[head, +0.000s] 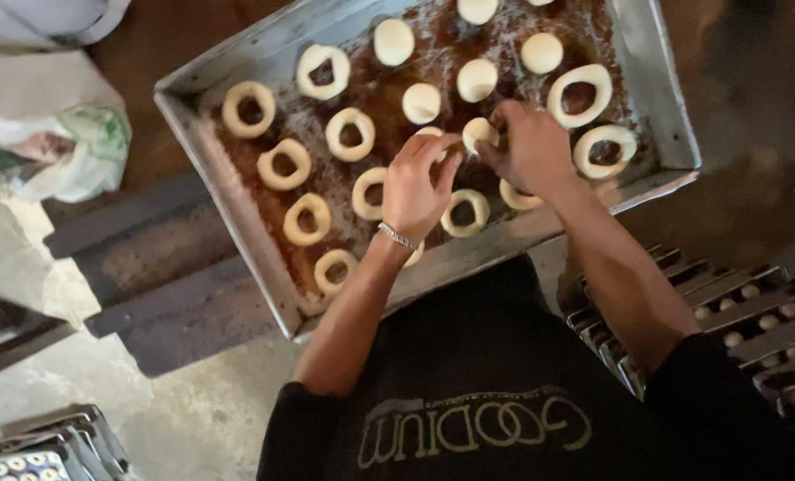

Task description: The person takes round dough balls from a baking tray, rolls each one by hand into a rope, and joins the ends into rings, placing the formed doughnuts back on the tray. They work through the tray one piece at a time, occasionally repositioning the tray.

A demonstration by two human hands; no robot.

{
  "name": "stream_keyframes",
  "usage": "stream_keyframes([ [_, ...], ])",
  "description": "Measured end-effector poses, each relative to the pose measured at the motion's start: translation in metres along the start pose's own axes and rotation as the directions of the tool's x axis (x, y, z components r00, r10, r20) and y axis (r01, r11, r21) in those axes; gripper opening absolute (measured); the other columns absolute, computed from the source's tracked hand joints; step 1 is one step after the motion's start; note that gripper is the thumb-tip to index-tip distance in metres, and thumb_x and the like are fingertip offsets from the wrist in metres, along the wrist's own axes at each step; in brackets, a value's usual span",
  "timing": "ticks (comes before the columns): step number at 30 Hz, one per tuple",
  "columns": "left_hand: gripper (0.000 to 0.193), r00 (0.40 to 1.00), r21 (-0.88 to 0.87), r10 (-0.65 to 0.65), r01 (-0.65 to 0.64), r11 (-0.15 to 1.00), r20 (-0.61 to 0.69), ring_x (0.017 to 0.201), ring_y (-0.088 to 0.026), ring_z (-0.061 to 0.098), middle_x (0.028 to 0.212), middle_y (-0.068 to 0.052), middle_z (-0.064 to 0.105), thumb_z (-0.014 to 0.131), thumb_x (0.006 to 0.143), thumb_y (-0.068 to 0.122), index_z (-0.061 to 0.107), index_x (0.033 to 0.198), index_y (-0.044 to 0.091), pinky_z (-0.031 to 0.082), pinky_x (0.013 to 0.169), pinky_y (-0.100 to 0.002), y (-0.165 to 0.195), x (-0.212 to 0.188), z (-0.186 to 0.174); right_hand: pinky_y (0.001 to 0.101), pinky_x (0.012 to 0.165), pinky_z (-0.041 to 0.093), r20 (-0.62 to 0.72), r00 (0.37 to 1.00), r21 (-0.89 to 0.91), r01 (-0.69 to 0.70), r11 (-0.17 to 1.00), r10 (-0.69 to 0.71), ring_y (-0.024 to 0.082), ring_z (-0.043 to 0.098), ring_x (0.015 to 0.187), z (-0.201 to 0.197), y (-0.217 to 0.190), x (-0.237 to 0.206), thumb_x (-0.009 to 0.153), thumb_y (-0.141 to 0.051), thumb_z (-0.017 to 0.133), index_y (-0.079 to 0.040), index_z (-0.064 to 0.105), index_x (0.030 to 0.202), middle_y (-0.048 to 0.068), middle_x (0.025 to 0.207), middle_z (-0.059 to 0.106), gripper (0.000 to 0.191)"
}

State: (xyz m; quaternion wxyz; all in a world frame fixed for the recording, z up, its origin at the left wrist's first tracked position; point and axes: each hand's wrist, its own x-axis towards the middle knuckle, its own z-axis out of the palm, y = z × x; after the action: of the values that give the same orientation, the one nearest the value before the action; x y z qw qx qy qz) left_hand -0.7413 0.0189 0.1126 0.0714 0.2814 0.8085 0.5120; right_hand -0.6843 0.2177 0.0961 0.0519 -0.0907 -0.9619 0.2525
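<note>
A worn metal baking tray [237, 214] lies tilted in front of me, its greasy brown floor dotted with several pale dough rings [283, 164] and several round dough balls [477, 79]. Both hands meet near the tray's front middle. My right hand [529, 147] pinches a small piece of dough [478, 133] with its fingertips. My left hand [422, 183], a metal bracelet on its wrist, hovers with curled fingers over a ring, its fingertips close to the same dough piece. Whether it touches the dough I cannot tell.
A stack of metal trays [736, 330] holding small dough balls stands at the lower right. More trays [41, 450] sit at the lower left. A crumpled plastic bag [68, 142] lies at the left. Concrete floor [193, 401] shows below the tray.
</note>
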Motion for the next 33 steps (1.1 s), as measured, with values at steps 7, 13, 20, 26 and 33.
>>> stream_keyframes([
  [7, 0.036, 0.999, -0.308, -0.047, 0.049, 0.95, 0.015, 0.09, -0.025, 0.076, 0.116, -0.013, 0.075, 0.074, 0.094, 0.007, 0.067, 0.13, 0.009, 0.062, 0.077, -0.034, 0.004, -0.021, -0.01, 0.0318, 0.087, 0.059, -0.043, 0.998, 0.559, 0.056, 0.827, -0.039, 0.02, 0.073, 0.104, -0.01, -0.055, -0.039, 0.092, 0.003, 0.072, -0.003, 0.054, 0.123, 0.012, 0.112, 0.071, 0.037],
  [13, 0.045, 0.983, -0.321, 0.183, -0.183, 0.929, -0.03, 0.101, -0.024, 0.072, 0.115, -0.012, 0.07, 0.074, 0.091, -0.001, 0.061, 0.132, 0.007, 0.061, 0.085, -0.032, 0.038, -0.039, -0.007, 0.0269, 0.089, 0.059, -0.192, 0.971, 0.731, 0.045, 0.681, 0.141, 0.015, 0.069, 0.108, -0.008, -0.064, -0.058, 0.086, 0.007, 0.076, -0.004, 0.051, 0.132, 0.009, 0.119, 0.068, 0.053],
  [20, 0.049, 0.993, -0.266, 0.065, -0.09, 0.96, -0.101, 0.096, -0.017, 0.074, 0.105, -0.007, 0.074, 0.072, 0.079, -0.005, 0.065, 0.125, 0.009, 0.063, 0.088, -0.032, 0.027, -0.012, -0.011, 0.0336, 0.1, 0.054, -0.072, 0.997, 0.995, 0.075, -0.058, 0.039, 0.019, 0.064, 0.113, -0.021, -0.03, -0.086, 0.089, 0.006, 0.068, -0.006, 0.059, 0.132, 0.007, 0.123, 0.065, 0.046],
  [26, 0.046, 0.955, -0.312, 0.027, -0.124, 0.942, -0.297, 0.107, -0.019, 0.073, 0.118, -0.009, 0.074, 0.06, 0.083, -0.014, 0.066, 0.123, 0.008, 0.055, 0.083, -0.032, 0.017, -0.006, 0.005, 0.0337, 0.107, 0.049, 0.06, 0.991, 0.986, -0.04, 0.16, -0.122, 0.022, 0.06, 0.122, -0.038, -0.031, -0.076, 0.099, -0.026, 0.069, -0.004, 0.055, 0.133, 0.01, 0.132, 0.06, 0.043],
  [33, 0.055, 0.995, -0.368, 0.021, -0.057, 0.928, -0.101, 0.101, -0.018, 0.072, 0.117, -0.007, 0.07, 0.058, 0.087, -0.019, 0.058, 0.134, 0.009, 0.062, 0.084, -0.026, -0.002, 0.019, 0.008, 0.0408, 0.087, 0.054, 0.039, 0.998, 0.999, -0.039, 0.005, -0.048, 0.02, 0.064, 0.096, -0.034, -0.015, -0.055, 0.097, -0.018, 0.067, -0.008, 0.05, 0.142, 0.009, 0.112, 0.066, 0.049],
])
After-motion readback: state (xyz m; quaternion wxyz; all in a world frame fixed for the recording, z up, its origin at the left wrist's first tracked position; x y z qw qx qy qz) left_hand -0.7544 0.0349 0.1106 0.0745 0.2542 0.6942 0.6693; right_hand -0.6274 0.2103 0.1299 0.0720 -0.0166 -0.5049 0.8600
